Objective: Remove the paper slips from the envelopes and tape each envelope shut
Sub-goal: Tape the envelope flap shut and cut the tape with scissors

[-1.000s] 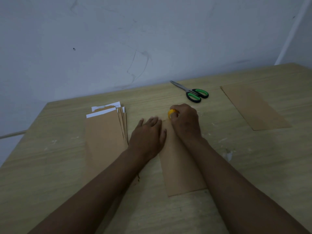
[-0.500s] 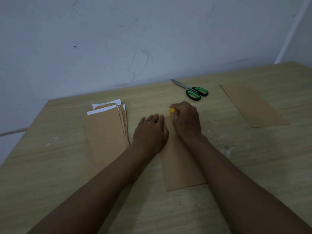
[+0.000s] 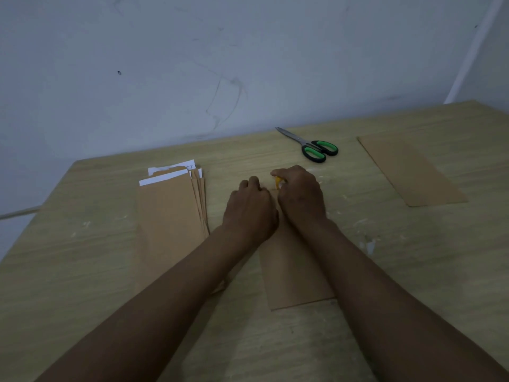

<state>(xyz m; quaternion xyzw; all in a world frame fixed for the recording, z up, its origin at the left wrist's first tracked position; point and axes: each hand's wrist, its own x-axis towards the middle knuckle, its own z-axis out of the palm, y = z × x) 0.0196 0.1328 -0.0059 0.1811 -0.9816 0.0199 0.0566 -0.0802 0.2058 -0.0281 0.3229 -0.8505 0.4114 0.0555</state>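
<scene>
Left hand (image 3: pixel 249 213) fingers now curled, scissors (image 3: pixel 311 144) beyond, envelope stack (image 3: pixel 170 216) left

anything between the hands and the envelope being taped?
Nothing visible. The left hand lies on the middle envelope near its far end; the right hand grips the yellow tape roll there. Scissors lie beyond.

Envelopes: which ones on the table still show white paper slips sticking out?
Only the stack of envelopes at the left, with white slips poking from its far ends. The envelope under both hands and the lone envelope at the right show none.
</scene>
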